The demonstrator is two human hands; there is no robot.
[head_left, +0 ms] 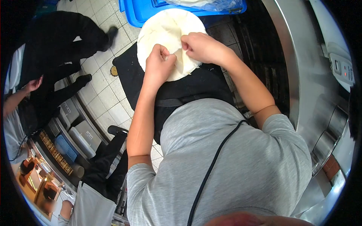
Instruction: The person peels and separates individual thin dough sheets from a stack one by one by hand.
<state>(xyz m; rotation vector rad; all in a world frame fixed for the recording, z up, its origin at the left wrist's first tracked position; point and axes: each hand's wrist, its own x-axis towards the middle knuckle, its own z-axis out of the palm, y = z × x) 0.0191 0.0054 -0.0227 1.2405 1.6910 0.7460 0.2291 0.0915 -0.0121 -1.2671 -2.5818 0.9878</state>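
A large round, pale cream sheet, possibly dough or wrappers, (152,35) lies above my black apron (196,83), with a raised flap near its middle. My left hand (161,64) is at the lower part of the sheet, fingers pinched on its thin edge. On the right, my right hand (198,46) has its fingers curled together on the raised flap. Both hands are a short gap apart, with the flap between them. What lies beneath the sheet is hidden.
A blue tray (130,15) with a plastic bag (218,4) sits beyond the sheet. People in dark trousers stand at the left, near a counter with containers (85,137). A metal surface (290,56) runs along the right. White floor tiles (103,71) show at left.
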